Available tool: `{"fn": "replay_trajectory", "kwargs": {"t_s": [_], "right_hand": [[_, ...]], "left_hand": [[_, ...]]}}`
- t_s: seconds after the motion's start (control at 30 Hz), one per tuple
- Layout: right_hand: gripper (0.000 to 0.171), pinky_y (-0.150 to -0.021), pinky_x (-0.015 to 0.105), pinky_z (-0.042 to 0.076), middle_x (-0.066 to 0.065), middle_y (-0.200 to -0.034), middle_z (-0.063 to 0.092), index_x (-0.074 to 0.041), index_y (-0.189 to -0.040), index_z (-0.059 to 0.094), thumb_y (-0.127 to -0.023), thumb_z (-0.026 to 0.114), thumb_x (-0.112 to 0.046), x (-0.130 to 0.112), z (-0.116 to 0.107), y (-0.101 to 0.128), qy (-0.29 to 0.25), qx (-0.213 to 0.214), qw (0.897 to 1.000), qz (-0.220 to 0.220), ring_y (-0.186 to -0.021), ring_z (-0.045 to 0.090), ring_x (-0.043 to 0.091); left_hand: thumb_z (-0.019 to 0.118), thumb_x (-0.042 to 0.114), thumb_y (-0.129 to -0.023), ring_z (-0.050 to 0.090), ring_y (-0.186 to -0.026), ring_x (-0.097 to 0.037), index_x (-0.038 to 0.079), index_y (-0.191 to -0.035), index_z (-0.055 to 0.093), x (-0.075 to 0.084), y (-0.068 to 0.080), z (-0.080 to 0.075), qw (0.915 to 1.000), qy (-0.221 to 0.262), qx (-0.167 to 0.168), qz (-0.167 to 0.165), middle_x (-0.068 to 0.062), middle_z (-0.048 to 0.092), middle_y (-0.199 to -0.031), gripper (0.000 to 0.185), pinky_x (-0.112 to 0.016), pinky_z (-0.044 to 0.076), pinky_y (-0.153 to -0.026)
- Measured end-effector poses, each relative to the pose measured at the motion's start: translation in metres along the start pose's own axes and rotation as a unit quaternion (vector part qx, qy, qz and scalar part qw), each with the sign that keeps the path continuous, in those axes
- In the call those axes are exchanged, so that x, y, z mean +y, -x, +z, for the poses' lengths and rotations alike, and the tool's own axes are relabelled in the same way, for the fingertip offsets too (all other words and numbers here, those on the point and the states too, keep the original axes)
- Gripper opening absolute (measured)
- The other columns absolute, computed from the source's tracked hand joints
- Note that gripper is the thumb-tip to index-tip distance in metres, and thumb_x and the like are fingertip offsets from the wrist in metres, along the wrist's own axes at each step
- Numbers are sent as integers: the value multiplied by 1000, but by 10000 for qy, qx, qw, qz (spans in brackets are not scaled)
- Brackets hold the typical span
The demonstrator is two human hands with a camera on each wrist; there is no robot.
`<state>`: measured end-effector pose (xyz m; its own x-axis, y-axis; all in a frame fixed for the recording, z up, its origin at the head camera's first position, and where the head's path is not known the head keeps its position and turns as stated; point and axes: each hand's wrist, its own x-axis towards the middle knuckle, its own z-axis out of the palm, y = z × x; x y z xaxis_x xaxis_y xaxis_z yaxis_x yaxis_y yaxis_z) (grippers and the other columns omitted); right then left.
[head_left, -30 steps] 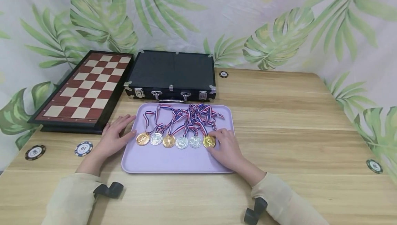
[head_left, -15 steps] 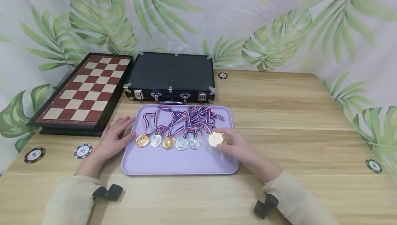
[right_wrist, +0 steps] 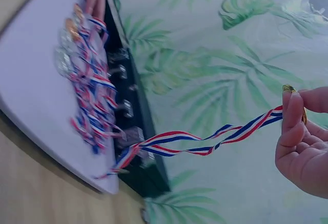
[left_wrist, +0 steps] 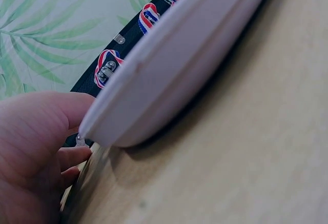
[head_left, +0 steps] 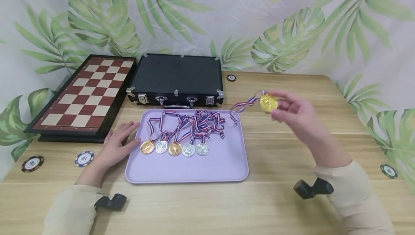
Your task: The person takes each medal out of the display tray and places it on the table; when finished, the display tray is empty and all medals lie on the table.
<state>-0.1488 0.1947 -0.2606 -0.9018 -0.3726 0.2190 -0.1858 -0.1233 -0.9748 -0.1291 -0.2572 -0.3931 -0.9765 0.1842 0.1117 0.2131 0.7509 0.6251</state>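
Yellow-gold medal [head_left: 268, 103]: looks like metal, shiny, face rough with raised relief. Its striped ribbon [right_wrist: 256, 124]: woven cloth, smooth, faint sheen. Row of medals [head_left: 175, 149]: coppery and silvery, metallic, glossy, embossed. Tray [head_left: 186, 172]: apparently plastic, smooth, satin to matt. Case [head_left: 181, 73]: black covering, low sheen, exact material unclear; handle [head_left: 176, 106] and corner caps [head_left: 220, 93] of polished, bright metal. Chessboard [head_left: 87, 94]: smooth squares, wood-like look, dark frame. Tabletop [head_left: 291, 148]: wood grain, smooth, soft sheen. Backdrop [head_left: 233, 12]: printed cloth, matt, lightly creased. Sleeve [head_left: 69, 206]: matt cloth.
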Motion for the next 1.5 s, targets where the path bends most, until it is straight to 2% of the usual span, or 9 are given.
{"fn": "replay_trajectory", "kwargs": {"t_s": [0.13, 0.27, 0.57, 0.87, 0.97, 1.1, 1.27, 1.43, 1.5], "right_hand": [[43, -58, 20, 46, 13, -80, 59, 2, -109, 55, -75, 42, 24, -20, -12, -12, -790, 128, 9963, -299, -65, 55, 15], [37, -58, 21, 47, 16, -81, 60, 5, -109, 53, -76, 48, 21, -31, -26, -30, -1339, 197, 9907, -141, -65, 56, 18], [44, -54, 20, 45, 12, -82, 57, 4, -118, 45, -76, 58, 10, -28, -36, -93, -757, 985, 9892, 783, -62, 53, 16], [43, -48, 19, 39, 13, -84, 56, 3, -125, 40, -83, 50, 6, -9, -24, -152, -911, 1083, 9814, 1299, -58, 49, 15], [46, -46, 18, 39, 11, -82, 58, -1, -127, 39, -83, 52, 4, 5, -29, -164, -934, 1377, 9734, 1578, -56, 51, 13], [50, -46, 16, 40, 8, -85, 59, -6, -130, 37, -83, 53, 1, 31, -47, -165, -637, 1873, 9583, 2063, -55, 54, 9], [50, -49, 15, 39, 6, -87, 57, -9, -131, 37, -84, 52, 0, 66, -68, -150, -277, 2397, 9408, 2379, -58, 53, 8], [49, -50, 16, 38, 4, -83, 56, -8, -130, 37, -85, 51, 0, 96, -75, -134, -181, 2489, 9326, 2608, -59, 52, 8], [48, -49, 16, 38, 4, -80, 55, -4, -130, 35, -85, 49, 3, 107, -75, -128, -182, 2414, 9356, 2568, -57, 52, 8]], "left_hand": [[53, 26, -85, 12, -123, -42, 5, -130, 37, -1, 3, -1, 10000, -24, 22, -33, -26, 26, -133, 52, -56, -6, -94], [53, 26, -85, 12, -123, -42, 5, -130, 37, -2, 4, -2, 10000, -32, 31, -64, -26, 26, -133, 52, -56, -7, -94], [53, 25, -85, 12, -123, -42, 4, -130, 37, 0, 5, -1, 10000, -28, 20, -89, -27, 26, -133, 51, -57, -7, -94], [53, 25, -85, 13, -123, -43, 5, -130, 38, -1, 4, 1, 10000, 12, 31, -50, -26, 27, -133, 51, -57, -6, -94], [53, 25, -85, 13, -123, -43, 5, -130, 38, -1, 4, 2, 10000, 33, 37, -52, -26, 26, -133, 51, -57, -6, -94], [53, 26, -85, 12, -123, -42, 5, -130, 37, -1, 3, 4, 10000, 53, 8, -67, -26, 26, -133, 52, -56, -7, -94], [53, 26, -85, 13, -123, -42, 5, -130, 38, 1, 2, 3, 10000, 24, 15, -37, -26, 26, -133, 52, -56, -7, -94], [53, 25, -85, 13, -123, -42, 4, -129, 38, 2, 1, 1, 10000, 32, 31, -17, -26, 26, -133, 52, -56, -7, -94], [53, 25, -85, 13, -123, -42, 4, -129, 38, 2, 1, 0, 10000, 37, 34, -13, -26, 26, -133, 51, -56, -7, -94]]}}
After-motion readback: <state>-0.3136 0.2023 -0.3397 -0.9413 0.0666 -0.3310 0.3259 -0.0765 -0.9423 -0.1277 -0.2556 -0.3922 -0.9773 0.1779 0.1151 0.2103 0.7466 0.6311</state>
